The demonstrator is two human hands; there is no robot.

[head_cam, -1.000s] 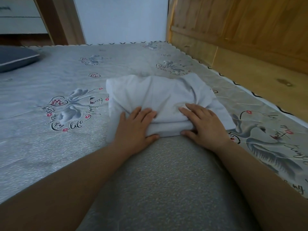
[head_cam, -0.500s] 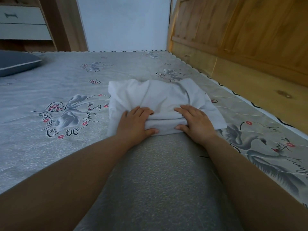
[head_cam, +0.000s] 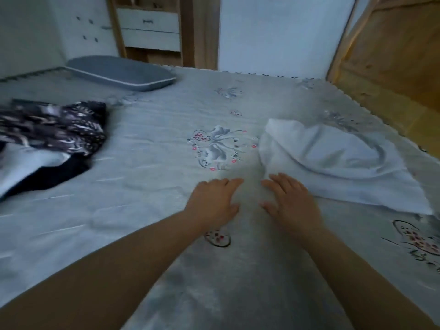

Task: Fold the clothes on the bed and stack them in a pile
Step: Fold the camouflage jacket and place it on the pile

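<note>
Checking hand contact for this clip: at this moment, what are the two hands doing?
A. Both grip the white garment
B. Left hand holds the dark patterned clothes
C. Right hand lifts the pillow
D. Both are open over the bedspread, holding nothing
D: the left hand and right hand are spread flat with straight fingers, the folded white garment released beside them.

Grey pillow point(head_cam: 121, 72); white drawers point(head_cam: 150, 28) behind.
</note>
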